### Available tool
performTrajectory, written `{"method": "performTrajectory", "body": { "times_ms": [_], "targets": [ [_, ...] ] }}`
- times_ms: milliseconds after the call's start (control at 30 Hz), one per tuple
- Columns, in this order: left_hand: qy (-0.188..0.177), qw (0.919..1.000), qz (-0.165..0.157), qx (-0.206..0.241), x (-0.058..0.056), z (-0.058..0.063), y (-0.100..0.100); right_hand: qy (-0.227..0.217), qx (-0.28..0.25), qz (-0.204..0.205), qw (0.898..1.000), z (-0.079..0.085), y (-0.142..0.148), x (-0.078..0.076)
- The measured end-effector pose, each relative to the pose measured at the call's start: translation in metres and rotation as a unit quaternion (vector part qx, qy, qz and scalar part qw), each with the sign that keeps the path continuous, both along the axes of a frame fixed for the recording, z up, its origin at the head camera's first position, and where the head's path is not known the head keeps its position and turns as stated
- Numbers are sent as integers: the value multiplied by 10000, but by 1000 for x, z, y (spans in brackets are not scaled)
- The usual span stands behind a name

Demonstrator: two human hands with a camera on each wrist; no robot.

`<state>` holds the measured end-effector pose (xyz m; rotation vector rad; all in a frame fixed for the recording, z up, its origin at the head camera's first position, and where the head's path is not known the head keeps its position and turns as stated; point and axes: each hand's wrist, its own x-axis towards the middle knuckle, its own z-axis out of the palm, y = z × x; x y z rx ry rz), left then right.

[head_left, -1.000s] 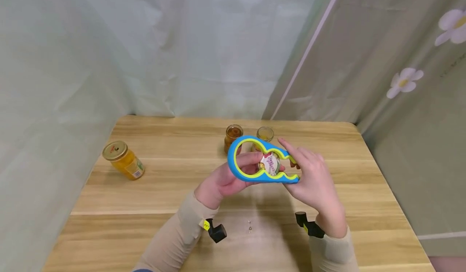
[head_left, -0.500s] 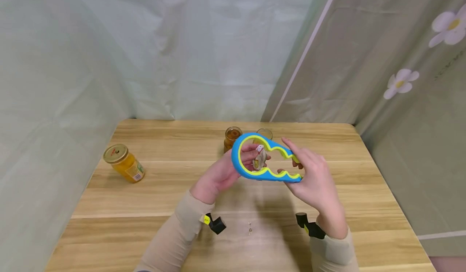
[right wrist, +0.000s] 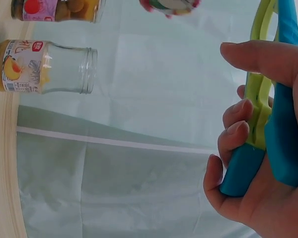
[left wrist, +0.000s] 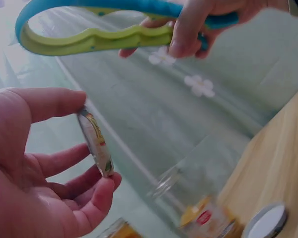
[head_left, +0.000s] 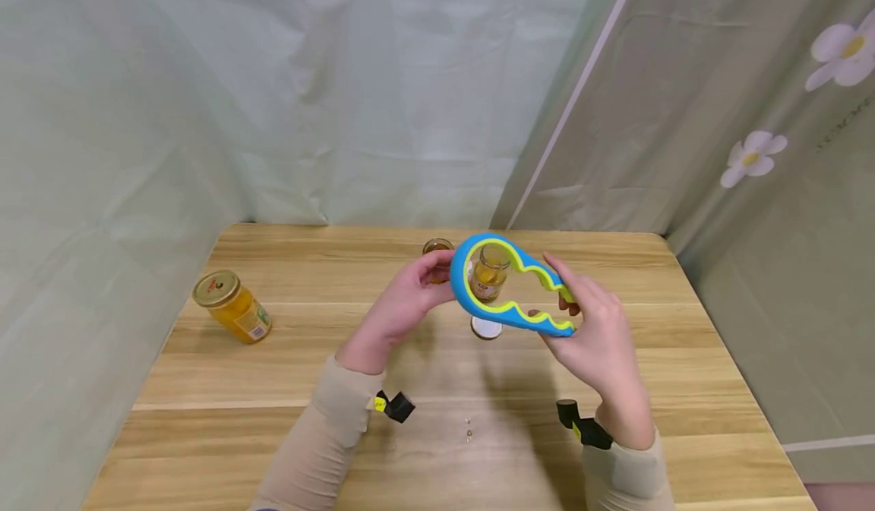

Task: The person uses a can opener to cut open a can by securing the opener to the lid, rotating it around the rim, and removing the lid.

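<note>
My left hand (head_left: 403,298) pinches a printed metal jar lid (left wrist: 95,141) by its edge, between thumb and fingers. In the head view that lid is mostly hidden behind the jar opener (head_left: 509,315), a blue tool with a scalloped yellow-green inner edge. My right hand (head_left: 596,336) grips the opener's two handles and holds it above the table. Through its loop shows an uncapped glass jar (head_left: 490,274) with yellow fruit, standing upright. Partly behind my left fingers is a second uncapped jar (head_left: 437,246) with darker contents. Another lid (head_left: 487,328) lies white side up on the table.
A capped jar (head_left: 232,307) of orange-yellow fruit with a gold lid stands at the table's left. Some tiny bits (head_left: 469,431) lie near the front of the wooden table (head_left: 615,458). A pale curtain (head_left: 410,101) hangs behind the table.
My left hand has drawn back left and tilted, taking the printed lid out of the opener's middle. The opener has shifted slightly up and right, and the white-sided lid has come into sight.
</note>
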<state>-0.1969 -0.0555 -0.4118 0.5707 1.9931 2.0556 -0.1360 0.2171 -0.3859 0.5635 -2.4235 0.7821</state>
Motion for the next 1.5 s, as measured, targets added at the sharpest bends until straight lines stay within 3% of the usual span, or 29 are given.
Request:
{"method": "performTrajectory", "body": {
  "times_ms": [133,300,533,967,1233,1500],
  "targets": [
    [434,9968,252,-629,-3,1,-6,45,-64,-96,9999,-1,2,-1],
    [648,9924,330,-998,-2,2,-12,-6,-75,-136,9999,-1,3,-1],
    [1185,9755,302,-1828,-4,0,-13,-28,-3,-17,10000,1,3,-2],
    [1475,9617,210,-2301,-3,3,-11,25,44,-48,10000,5,5,1],
    [1800,9459,-124,-2697,-7,2,-14,38,86,16,10000,5,4,-2],
    [1659,9300,-350,-3262,-6,-2,-14,52,44,27,10000,5,4,-2]
  ]
}}
